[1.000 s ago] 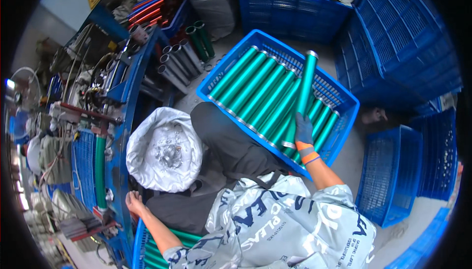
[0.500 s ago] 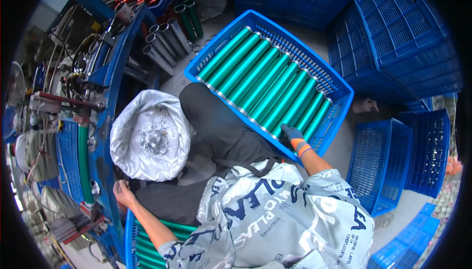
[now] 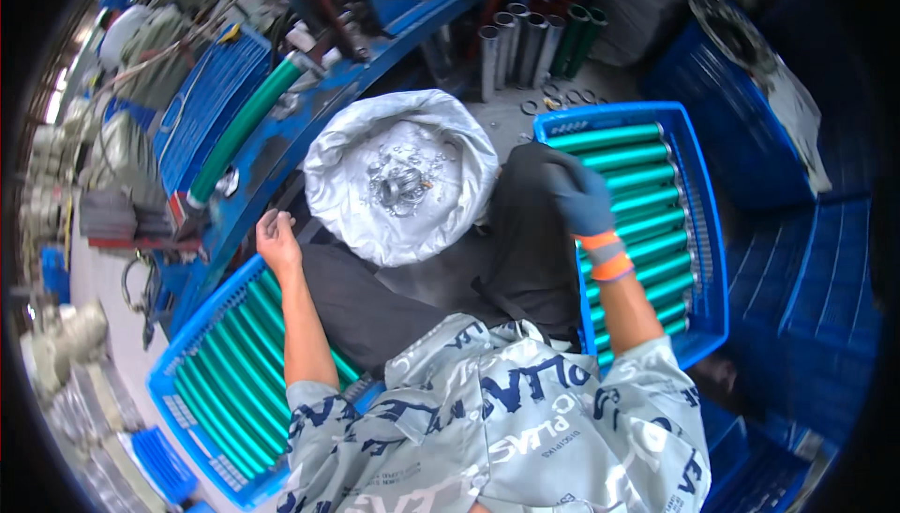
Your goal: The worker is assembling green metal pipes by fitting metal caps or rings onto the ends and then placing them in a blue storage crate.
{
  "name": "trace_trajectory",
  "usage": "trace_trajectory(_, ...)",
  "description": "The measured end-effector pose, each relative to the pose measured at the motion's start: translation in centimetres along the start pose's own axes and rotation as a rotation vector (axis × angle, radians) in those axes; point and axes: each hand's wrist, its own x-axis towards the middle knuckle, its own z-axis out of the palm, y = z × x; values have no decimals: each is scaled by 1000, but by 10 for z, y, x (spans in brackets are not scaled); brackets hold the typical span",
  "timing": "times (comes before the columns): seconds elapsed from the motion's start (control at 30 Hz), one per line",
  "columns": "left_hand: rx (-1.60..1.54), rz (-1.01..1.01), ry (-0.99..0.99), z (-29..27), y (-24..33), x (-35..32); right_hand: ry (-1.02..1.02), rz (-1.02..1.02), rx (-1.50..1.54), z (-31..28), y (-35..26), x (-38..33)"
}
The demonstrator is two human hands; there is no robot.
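The right hand (image 3: 579,196), in a dark glove with an orange cuff, sits right of centre in the frame. It rests at the left rim of the right crate (image 3: 710,232), a blue crate filled with green tubes (image 3: 637,180) lying side by side. The gloved fingers are curled together over the edge, touching the tube ends; whether they actually clamp a tube cannot be told. The left hand (image 3: 276,237), bare, is left of centre, loosely closed with fingers bent in, at the edge of the blue bench (image 3: 309,119); nothing can be made out inside it. Between the hands, at upper centre, sits a silver bag (image 3: 401,176), open, with small metal parts inside. In the lower left of the frame a second blue crate (image 3: 192,377) holds more green tubes. A single long green tube (image 3: 246,129) lies on the bench at upper left. Metal pipes (image 3: 516,44) stand upright at the top centre.
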Motion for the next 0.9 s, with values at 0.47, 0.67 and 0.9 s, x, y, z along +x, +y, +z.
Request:
trace_trajectory(0.47, 1443, -98, 463, -347, -85, -227, -602, -24, -554, 388, 48, 32)
trace_trajectory(0.67, 1372, -286, 228, -284, -76, -209, -482, -175, -621, 359, 81, 38)
trace_trajectory(0.9, 1264, -268, 79, -202, -81, -182, -588, 321, 16, 313, 73, 63)
